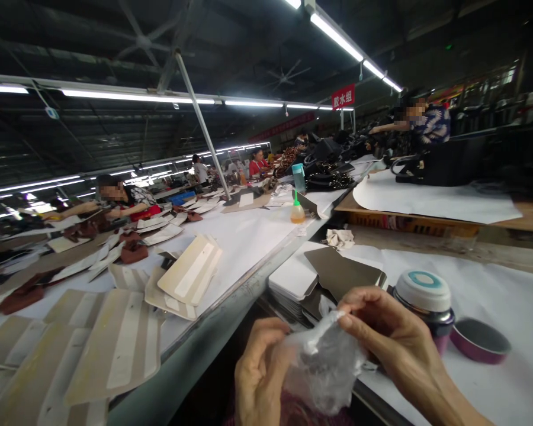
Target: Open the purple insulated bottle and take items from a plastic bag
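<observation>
Fingers [353,313] of the right hand [391,340] pinch the top edge of a crumpled clear plastic bag [326,367], while the left hand [260,373] clamps its left side from below. It hangs low in the frame, over the dark gap at the near edge of the white surface [493,284], with no clear long axis. Its contents are hard to make out. Just beside the right hand stand a lidded flask [426,302] and a purple cap [479,340]; stacked panels [324,275] lie behind.

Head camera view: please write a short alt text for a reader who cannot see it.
Both hands, left hand and right hand, pinch a crumpled clear plastic bag at a factory worktable. Beside them stand a white-lidded flask and its purple cup.
</observation>
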### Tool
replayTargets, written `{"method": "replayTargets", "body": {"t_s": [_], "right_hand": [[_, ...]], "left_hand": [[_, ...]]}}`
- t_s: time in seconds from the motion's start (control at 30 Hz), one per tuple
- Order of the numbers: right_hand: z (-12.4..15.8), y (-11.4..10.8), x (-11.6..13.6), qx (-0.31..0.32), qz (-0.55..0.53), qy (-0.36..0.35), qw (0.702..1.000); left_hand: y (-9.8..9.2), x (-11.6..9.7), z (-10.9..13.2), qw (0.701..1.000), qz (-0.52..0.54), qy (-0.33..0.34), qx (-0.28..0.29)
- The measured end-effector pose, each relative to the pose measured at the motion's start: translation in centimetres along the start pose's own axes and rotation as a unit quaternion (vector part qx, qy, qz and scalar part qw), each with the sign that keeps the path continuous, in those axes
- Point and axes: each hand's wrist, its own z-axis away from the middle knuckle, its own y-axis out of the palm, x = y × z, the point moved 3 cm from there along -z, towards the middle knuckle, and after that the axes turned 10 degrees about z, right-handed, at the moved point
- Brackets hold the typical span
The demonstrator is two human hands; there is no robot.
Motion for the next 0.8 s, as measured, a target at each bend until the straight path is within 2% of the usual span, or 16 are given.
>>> {"method": "replayTargets", "body": {"t_s": [0.07,0.2,0.27,0.3,0.4,0.47,0.53,0.63,0.8], "right_hand": [[0.0,0.5,-0.2,0.019,-0.029,0.033,0.999],[0.1,1.0,-0.9,0.040,-0.051,0.062,0.996],[0.1,1.0,-1.3,0.040,-0.077,0.083,0.993],[0.0,1.0,-1.4,0.035,-0.097,0.095,0.990],[-0.4,0.8,-1.9,0.021,-0.150,0.124,0.981],[-0.6,0.8,-2.2,0.023,-0.163,0.131,0.978],[-0.8,0.9,-2.6,0.032,-0.155,0.125,0.979],[-0.8,1.0,-2.9,0.055,-0.123,0.098,0.986],[-0.1,1.3,-2.3,0.102,-0.051,0.052,0.992]], "left_hand": [[0.1,0.1,-0.1,0.999,-0.036,0.025,-0.002],[0.7,-0.7,-0.1,0.971,-0.155,0.181,-0.006],[0.9,-1.0,-0.2,0.962,-0.184,0.203,-0.002],[0.8,-0.9,-0.3,0.970,-0.167,0.176,-0.008],[-0.4,0.3,-0.8,0.999,-0.028,0.006,-0.042],[-1.3,1.3,-1.1,0.996,0.032,-0.071,-0.049],[-1.9,2.0,-1.3,0.992,0.033,-0.114,-0.038],[-2.0,2.5,-1.4,0.991,-0.006,-0.137,-0.012],[-0.9,2.4,-1.5,0.995,-0.076,-0.065,-0.017]]}}
